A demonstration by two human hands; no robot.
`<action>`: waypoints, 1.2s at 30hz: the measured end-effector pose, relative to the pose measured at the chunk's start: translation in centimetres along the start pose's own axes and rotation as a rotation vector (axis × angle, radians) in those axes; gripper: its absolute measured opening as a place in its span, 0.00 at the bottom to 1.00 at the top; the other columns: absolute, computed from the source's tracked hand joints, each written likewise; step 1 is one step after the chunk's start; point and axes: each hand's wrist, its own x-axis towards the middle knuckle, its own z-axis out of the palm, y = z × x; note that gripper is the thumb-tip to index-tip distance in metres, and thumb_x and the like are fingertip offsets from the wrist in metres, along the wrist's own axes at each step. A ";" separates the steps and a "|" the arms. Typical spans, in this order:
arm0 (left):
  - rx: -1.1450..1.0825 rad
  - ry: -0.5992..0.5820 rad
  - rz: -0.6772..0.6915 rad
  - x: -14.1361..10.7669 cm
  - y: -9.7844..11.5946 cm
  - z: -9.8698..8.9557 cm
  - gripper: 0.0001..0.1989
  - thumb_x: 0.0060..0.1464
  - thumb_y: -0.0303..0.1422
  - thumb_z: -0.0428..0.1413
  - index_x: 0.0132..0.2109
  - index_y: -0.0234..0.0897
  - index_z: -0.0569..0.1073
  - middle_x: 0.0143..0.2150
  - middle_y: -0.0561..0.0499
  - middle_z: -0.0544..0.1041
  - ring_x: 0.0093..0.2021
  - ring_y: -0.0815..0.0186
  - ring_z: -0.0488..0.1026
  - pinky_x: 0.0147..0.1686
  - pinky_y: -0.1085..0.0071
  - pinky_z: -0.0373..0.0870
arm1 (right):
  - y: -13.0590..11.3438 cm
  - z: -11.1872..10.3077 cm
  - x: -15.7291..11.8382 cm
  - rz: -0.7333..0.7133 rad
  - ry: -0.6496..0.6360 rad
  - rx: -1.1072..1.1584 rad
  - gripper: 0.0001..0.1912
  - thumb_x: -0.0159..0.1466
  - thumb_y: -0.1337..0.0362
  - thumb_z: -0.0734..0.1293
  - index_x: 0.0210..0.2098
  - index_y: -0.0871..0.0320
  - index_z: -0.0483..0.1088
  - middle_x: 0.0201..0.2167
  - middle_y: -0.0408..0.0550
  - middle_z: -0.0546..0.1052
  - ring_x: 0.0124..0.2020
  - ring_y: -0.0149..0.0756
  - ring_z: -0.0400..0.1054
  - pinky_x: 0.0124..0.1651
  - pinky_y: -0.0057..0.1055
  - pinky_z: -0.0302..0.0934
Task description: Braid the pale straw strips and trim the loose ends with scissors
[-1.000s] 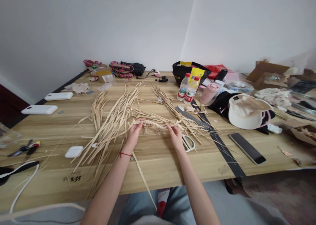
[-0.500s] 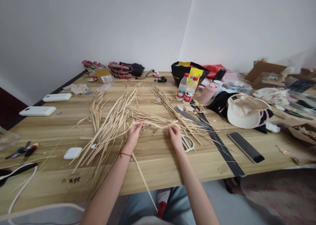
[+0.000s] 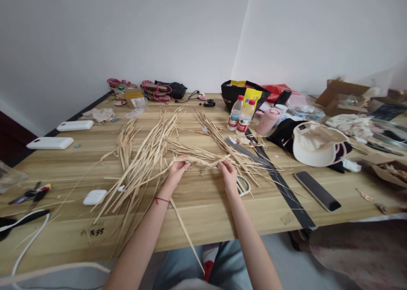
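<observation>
A pale straw braid (image 3: 203,162) stretches between my two hands above the table. My left hand (image 3: 177,174) pinches its left end, with thumb and fingers closed on it. At the other end, my right hand (image 3: 227,175) grips the braid between thumb and fingertips. Short frayed bits stick out along its lower edge. Long loose straw strips (image 3: 152,148) lie in a heap beyond and left of my left hand. Another bundle of straw (image 3: 219,135) fans out past my right hand. Scissors with pale handles (image 3: 243,185) rest beside my right wrist, their blades hidden.
Two water bottles (image 3: 244,117), a pink cup (image 3: 269,121) and a black bag (image 3: 232,93) stand at the back right. A cream cap (image 3: 313,143) and a phone (image 3: 317,191) lie to the right. A white earphone case (image 3: 95,197) sits at left.
Both hands have shifted very slightly right and still hold the braid. My left fingers have changed their grip, now lying lower along the braid's near edge.
</observation>
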 end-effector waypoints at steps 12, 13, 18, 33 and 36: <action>0.321 0.066 0.069 0.4 -1.2 -0.9 0.14 0.47 0.39 0.59 0.40 0.34 0.72 0.41 0.44 0.77 0.42 0.60 0.75 0.45 0.62 0.70 | 0.4 0.3 0.2 0.070 0.008 0.038 0.17 0.46 0.53 0.73 0.27 0.59 0.69 0.25 0.43 0.73 0.29 0.32 0.67 0.37 0.30 0.61; 0.357 0.040 0.085 0.2 -1.1 -1.0 0.14 0.47 0.38 0.59 0.41 0.35 0.72 0.41 0.44 0.77 0.42 0.60 0.75 0.45 0.63 0.70 | 0.4 0.3 0.2 0.069 0.011 0.039 0.17 0.46 0.53 0.73 0.26 0.59 0.69 0.25 0.43 0.73 0.29 0.32 0.67 0.37 0.30 0.61; 0.439 -0.033 0.069 0.1 -1.1 -1.2 0.14 0.45 0.35 0.60 0.40 0.34 0.72 0.40 0.45 0.77 0.40 0.61 0.74 0.43 0.63 0.69 | 0.2 0.3 0.1 0.075 -0.014 0.081 0.17 0.46 0.54 0.73 0.28 0.59 0.69 0.25 0.43 0.74 0.28 0.32 0.67 0.38 0.32 0.62; 0.484 0.033 0.029 -0.3 -0.9 -0.3 0.13 0.38 0.38 0.64 0.28 0.34 0.73 0.24 0.53 0.72 0.26 0.68 0.68 0.32 0.70 0.66 | -0.5 0.5 -0.2 0.099 -0.048 0.018 0.17 0.47 0.52 0.71 0.26 0.58 0.68 0.24 0.43 0.73 0.28 0.33 0.67 0.36 0.30 0.60; 0.482 0.033 0.010 -0.2 -1.0 -0.3 0.15 0.37 0.39 0.64 0.30 0.34 0.73 0.26 0.53 0.73 0.27 0.67 0.69 0.32 0.71 0.66 | -0.4 0.4 -0.2 0.105 -0.042 0.039 0.16 0.46 0.53 0.72 0.26 0.59 0.68 0.24 0.42 0.73 0.28 0.32 0.66 0.36 0.29 0.59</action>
